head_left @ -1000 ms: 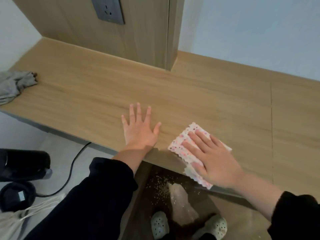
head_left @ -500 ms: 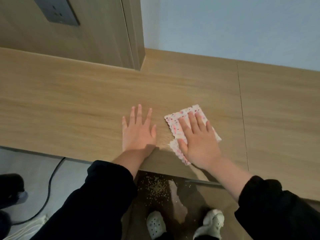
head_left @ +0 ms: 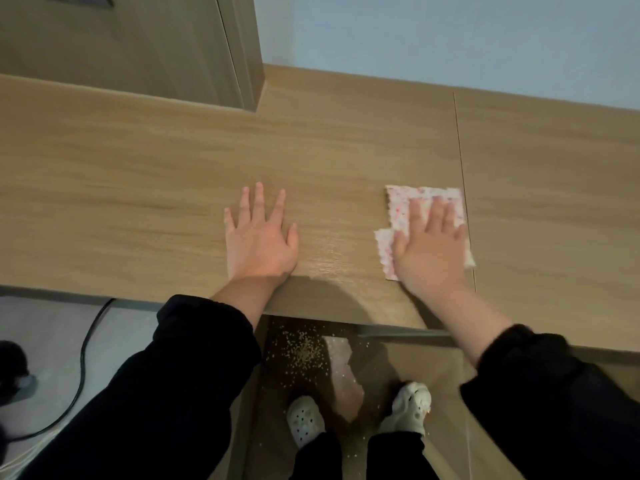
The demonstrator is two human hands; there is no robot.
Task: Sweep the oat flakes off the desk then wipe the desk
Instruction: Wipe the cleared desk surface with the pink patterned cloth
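My right hand (head_left: 431, 244) presses flat, fingers straight, on a white cloth with pink dots (head_left: 398, 211) that lies on the wooden desk (head_left: 138, 188) just left of a seam in the top. A damp streak shines on the wood between the hands. My left hand (head_left: 259, 237) rests flat on the desk, fingers spread, holding nothing. Oat flakes (head_left: 304, 351) lie scattered on the floor below the desk's front edge.
A wooden panel (head_left: 194, 53) rises from the back of the desk at left, with a wall behind. A black cable (head_left: 83, 362) runs over the floor at left. My feet in pale clogs (head_left: 304, 420) stand below, a paper-like sheet (head_left: 343, 372) between them.
My right hand has slid the cloth to the right and further back on the desk, away from the left hand. The left hand has stayed put. The view has shifted right.
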